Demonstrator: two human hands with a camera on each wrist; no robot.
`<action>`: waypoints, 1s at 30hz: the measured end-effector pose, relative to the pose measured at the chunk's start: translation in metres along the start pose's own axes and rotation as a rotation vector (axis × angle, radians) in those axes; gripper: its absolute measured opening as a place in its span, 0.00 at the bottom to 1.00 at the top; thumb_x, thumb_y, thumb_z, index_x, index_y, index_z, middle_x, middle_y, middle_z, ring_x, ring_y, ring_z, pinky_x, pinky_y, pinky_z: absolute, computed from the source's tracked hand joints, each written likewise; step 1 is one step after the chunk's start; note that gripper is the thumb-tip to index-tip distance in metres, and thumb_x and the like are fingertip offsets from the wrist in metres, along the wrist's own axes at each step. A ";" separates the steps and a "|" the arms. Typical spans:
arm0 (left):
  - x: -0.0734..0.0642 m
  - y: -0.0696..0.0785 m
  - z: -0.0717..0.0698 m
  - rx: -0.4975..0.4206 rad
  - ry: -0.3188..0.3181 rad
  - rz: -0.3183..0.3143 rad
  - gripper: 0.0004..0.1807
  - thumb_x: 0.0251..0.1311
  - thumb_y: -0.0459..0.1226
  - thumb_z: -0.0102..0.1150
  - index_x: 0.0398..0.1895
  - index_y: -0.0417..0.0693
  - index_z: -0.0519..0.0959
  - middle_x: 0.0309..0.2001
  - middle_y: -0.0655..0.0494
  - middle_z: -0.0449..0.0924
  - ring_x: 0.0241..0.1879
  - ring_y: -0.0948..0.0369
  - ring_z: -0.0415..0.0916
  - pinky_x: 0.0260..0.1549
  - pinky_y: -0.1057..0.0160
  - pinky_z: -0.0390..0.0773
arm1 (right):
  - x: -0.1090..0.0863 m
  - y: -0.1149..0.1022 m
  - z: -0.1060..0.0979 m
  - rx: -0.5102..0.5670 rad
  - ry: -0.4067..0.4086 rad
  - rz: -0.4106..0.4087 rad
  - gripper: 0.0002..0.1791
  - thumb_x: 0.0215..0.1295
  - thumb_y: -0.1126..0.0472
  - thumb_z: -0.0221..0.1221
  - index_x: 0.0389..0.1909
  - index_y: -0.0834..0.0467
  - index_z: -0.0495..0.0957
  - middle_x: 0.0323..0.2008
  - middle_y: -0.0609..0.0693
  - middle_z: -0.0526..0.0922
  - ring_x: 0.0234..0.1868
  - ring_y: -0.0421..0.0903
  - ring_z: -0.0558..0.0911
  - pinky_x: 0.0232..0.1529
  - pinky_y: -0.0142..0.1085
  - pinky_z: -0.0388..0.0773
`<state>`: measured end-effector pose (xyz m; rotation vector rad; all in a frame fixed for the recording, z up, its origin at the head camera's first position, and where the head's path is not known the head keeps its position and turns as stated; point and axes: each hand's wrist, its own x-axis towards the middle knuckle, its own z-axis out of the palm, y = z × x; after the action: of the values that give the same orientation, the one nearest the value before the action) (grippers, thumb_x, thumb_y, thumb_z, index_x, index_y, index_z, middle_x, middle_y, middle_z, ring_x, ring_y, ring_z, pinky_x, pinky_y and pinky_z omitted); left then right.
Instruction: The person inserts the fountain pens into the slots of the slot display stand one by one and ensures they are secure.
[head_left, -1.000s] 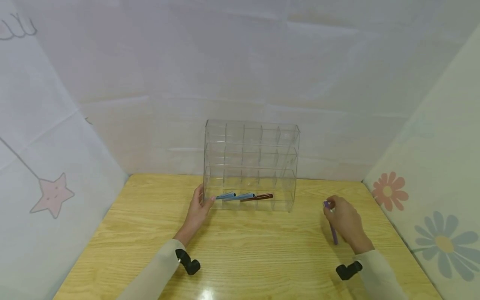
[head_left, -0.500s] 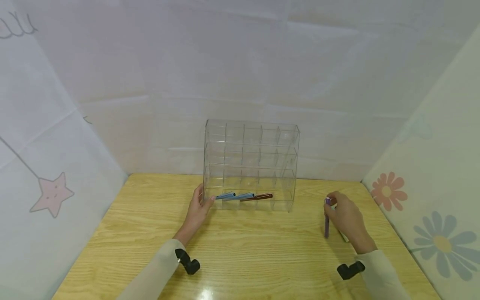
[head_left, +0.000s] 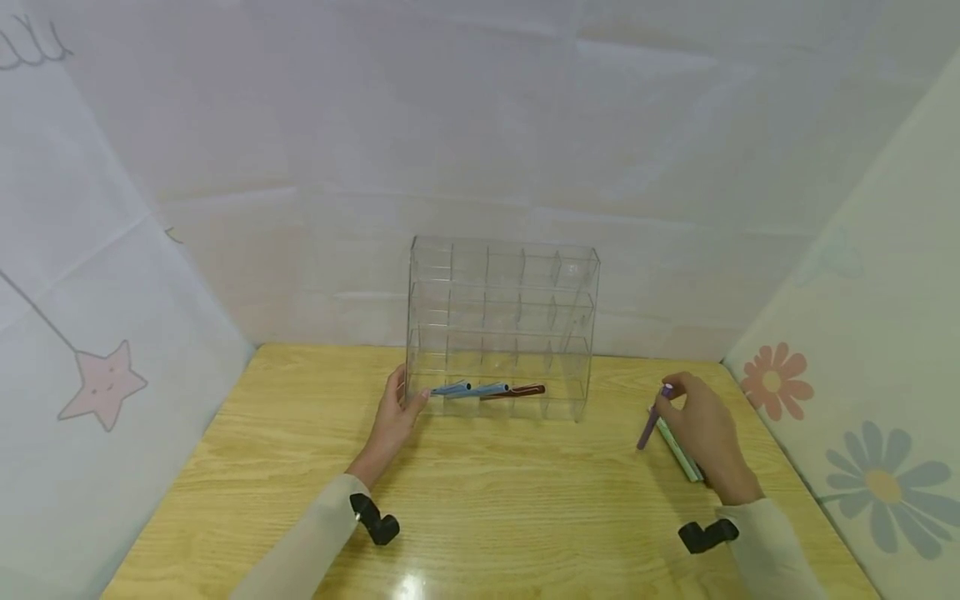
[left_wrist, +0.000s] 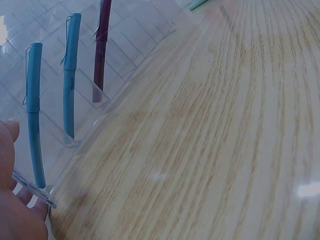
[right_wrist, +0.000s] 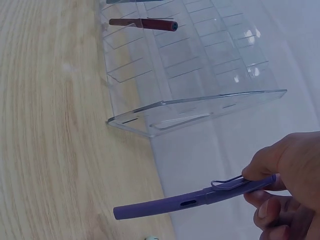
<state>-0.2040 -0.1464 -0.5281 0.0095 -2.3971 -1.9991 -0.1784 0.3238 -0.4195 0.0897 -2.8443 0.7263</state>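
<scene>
My left hand grips the left edge of a clear acrylic pen rack, thumb in front and fingers behind. In the rack's lowest row stand a blue pen, a second blue pen and a dark red pen, each in its own slot. To the right of the rack, my right hand pinches a purple fountain pen by its capped end, between thumb and fingers. The pen slants, its free end pointing down and toward the left. The rack's upper rows hold no pens.
On the wooden table, a light green pen lies beneath my right hand, with a dark item beside it partly hidden by the hand. White cloth walls with printed flowers and a star enclose the table's back and sides.
My right hand has raised the purple pen slightly and swung its lower end to the left, bringing the green pen into view. The left hand and the rack have stayed put.
</scene>
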 end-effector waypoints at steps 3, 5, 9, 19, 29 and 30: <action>0.001 -0.001 0.000 -0.004 -0.004 0.005 0.41 0.84 0.43 0.52 0.88 0.50 0.43 0.87 0.39 0.41 0.86 0.36 0.42 0.81 0.33 0.58 | 0.001 0.000 -0.003 0.018 0.022 -0.008 0.20 0.78 0.58 0.58 0.62 0.65 0.77 0.51 0.64 0.87 0.15 0.38 0.59 0.14 0.33 0.57; 0.002 -0.001 -0.001 -0.007 -0.004 0.003 0.41 0.84 0.44 0.52 0.88 0.51 0.43 0.87 0.40 0.41 0.86 0.37 0.42 0.81 0.34 0.58 | 0.001 -0.001 -0.004 0.022 0.026 -0.013 0.19 0.78 0.58 0.59 0.62 0.65 0.78 0.51 0.64 0.87 0.14 0.38 0.58 0.14 0.33 0.57; 0.001 0.000 -0.001 -0.005 -0.004 0.007 0.41 0.83 0.45 0.52 0.88 0.51 0.43 0.87 0.39 0.41 0.86 0.36 0.43 0.82 0.33 0.57 | 0.002 -0.002 -0.006 0.021 0.026 -0.013 0.19 0.77 0.58 0.62 0.61 0.65 0.79 0.51 0.65 0.87 0.15 0.38 0.58 0.14 0.33 0.57; 0.000 0.000 -0.001 -0.015 -0.007 0.021 0.41 0.83 0.43 0.53 0.88 0.47 0.43 0.87 0.36 0.42 0.85 0.34 0.44 0.81 0.32 0.57 | 0.000 -0.007 -0.012 0.038 -0.010 0.024 0.19 0.77 0.53 0.64 0.57 0.63 0.80 0.54 0.68 0.86 0.18 0.40 0.66 0.16 0.34 0.62; 0.000 -0.001 0.000 -0.014 -0.004 0.030 0.41 0.83 0.45 0.53 0.88 0.48 0.43 0.87 0.37 0.42 0.86 0.34 0.42 0.81 0.32 0.56 | -0.001 -0.012 -0.018 0.071 -0.012 0.049 0.20 0.78 0.47 0.63 0.54 0.60 0.79 0.55 0.67 0.85 0.21 0.41 0.69 0.16 0.34 0.65; 0.000 -0.001 0.000 -0.009 -0.002 0.028 0.41 0.83 0.45 0.53 0.88 0.48 0.44 0.87 0.38 0.42 0.86 0.34 0.42 0.82 0.33 0.56 | -0.001 -0.011 -0.018 0.071 -0.010 0.049 0.20 0.78 0.47 0.64 0.54 0.60 0.79 0.55 0.67 0.85 0.21 0.41 0.69 0.17 0.34 0.65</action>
<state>-0.2038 -0.1468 -0.5289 -0.0262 -2.3755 -1.9995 -0.1730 0.3226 -0.3987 0.0350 -2.8389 0.8389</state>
